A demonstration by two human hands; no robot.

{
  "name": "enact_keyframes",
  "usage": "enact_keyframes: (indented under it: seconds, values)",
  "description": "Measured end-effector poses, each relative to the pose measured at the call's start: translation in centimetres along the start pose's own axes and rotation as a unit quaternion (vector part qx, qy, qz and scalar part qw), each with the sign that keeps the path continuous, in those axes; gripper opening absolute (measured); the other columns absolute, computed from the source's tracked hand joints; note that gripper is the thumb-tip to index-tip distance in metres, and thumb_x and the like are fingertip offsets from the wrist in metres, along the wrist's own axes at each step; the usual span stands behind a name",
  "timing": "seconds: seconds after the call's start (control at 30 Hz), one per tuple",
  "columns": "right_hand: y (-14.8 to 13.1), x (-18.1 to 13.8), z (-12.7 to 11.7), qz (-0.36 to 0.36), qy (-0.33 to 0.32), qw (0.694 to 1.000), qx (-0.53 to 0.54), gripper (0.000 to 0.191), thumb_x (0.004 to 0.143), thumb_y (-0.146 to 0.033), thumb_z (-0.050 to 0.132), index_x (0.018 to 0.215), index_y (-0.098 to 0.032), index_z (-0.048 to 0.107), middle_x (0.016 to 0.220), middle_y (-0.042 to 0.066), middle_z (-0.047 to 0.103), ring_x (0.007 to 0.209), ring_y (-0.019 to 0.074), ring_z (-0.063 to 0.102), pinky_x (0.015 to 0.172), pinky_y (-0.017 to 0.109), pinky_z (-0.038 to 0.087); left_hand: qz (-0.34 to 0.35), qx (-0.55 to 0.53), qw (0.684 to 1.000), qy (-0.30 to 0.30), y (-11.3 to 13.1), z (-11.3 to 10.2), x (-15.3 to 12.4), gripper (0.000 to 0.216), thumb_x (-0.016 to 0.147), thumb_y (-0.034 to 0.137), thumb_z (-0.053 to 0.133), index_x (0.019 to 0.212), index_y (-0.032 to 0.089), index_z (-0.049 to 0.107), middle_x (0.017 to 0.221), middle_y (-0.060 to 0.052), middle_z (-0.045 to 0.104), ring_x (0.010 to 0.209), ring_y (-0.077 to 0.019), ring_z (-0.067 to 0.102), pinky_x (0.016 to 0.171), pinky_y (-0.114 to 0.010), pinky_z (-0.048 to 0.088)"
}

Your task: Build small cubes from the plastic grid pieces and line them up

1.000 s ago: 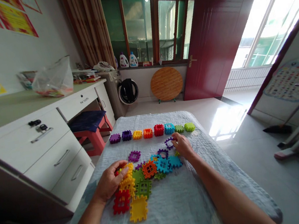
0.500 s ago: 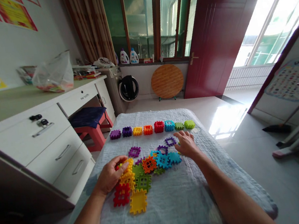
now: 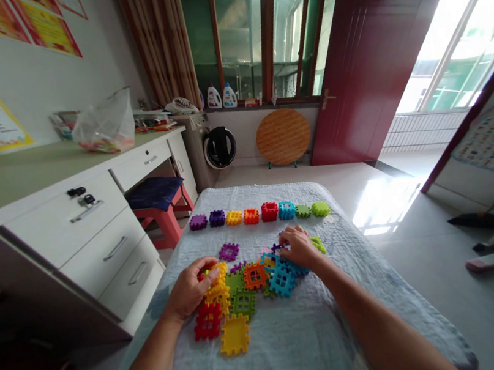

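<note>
A heap of flat, toothed plastic building tiles in red, yellow, green, orange, blue and purple lies on a table covered with a pale blue cloth. My left hand curls over the yellow tiles at the heap's left edge. My right hand rests fingers-down on the blue and purple tiles at the heap's right side. A lone purple tile lies just beyond the heap. A row of several assembled cubes stands along the far side of the cloth.
A white desk with drawers runs along the left, a red stool under it and a plastic bag on top. A round wooden tabletop leans under the window. A dark red door stands open at right.
My right hand drew back from the far purple tile onto the blue tiles in the heap. My left hand stayed on the yellow tiles. The view shifted slightly right.
</note>
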State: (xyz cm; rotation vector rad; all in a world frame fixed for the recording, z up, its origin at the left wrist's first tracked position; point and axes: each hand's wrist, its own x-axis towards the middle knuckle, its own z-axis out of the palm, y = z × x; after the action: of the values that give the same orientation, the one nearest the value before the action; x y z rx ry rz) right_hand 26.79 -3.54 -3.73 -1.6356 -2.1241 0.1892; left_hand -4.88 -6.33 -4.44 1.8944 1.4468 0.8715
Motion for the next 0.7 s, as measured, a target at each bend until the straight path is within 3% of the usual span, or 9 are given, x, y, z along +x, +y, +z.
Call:
enact_keyframes:
  seconds: [0.2,0.3,0.37,0.5,0.7]
  values:
    - [1.6,0.3,-1.1,0.004,0.135,0.981,0.142,0.006,0.069,-0.015,0.055,0.073,-0.019,0.054,0.066,-0.003,0.054,0.06,0.0119,0.047,0.06,0.023,0.037,-0.002,-0.008,1.0,-0.001,0.2,0.1,0.0,0.04,0.079,0.049,0.054,0.104,0.018,0.064,0.104,-0.006,0.069,0.098,-0.0225,0.064,0.089,-0.033,0.05]
    - [2.7,0.4,-1.4,0.005,0.219,0.965,0.145,0.004,0.072,-0.016,0.053,0.074,-0.02,0.052,0.068,-0.003,0.051,0.06,0.0121,0.047,0.061,0.023,0.038,-0.005,-0.007,1.0,0.002,0.2,0.1,0.0,0.042,0.079,0.05,0.054,0.103,0.018,0.065,0.103,-0.007,0.069,0.097,-0.0232,0.064,0.088,-0.033,0.05]
    - [3.2,0.5,-1.4,-0.003,0.239,0.963,0.128,0.005,0.074,-0.015,0.051,0.074,-0.02,0.051,0.071,-0.001,0.051,0.064,0.0129,0.048,0.063,0.024,0.039,-0.002,-0.003,1.0,0.003,0.2,0.0,0.0,0.042,0.079,0.05,0.054,0.103,0.018,0.065,0.104,-0.007,0.069,0.097,-0.0233,0.064,0.088,-0.034,0.05]
    - [3.8,0.3,-1.1,-0.017,0.2,0.977,0.077,0.008,0.075,-0.013,0.049,0.076,-0.019,0.053,0.08,0.002,0.053,0.078,0.0167,0.05,0.074,0.027,0.04,-0.002,0.003,1.0,0.002,0.0,0.0,0.1,0.041,0.079,0.05,0.054,0.104,0.019,0.065,0.105,-0.006,0.069,0.098,-0.0226,0.064,0.089,-0.033,0.05]
    - [3.5,-0.3,-0.9,-0.012,0.053,0.998,0.002,0.016,0.069,-0.013,0.053,0.082,-0.02,0.06,0.088,0.005,0.056,0.088,0.0207,0.048,0.081,0.032,0.038,-0.003,0.001,1.0,0.005,0.0,0.0,0.1,0.041,0.078,0.051,0.054,0.103,0.019,0.065,0.103,-0.006,0.069,0.096,-0.0222,0.064,0.088,-0.033,0.051]
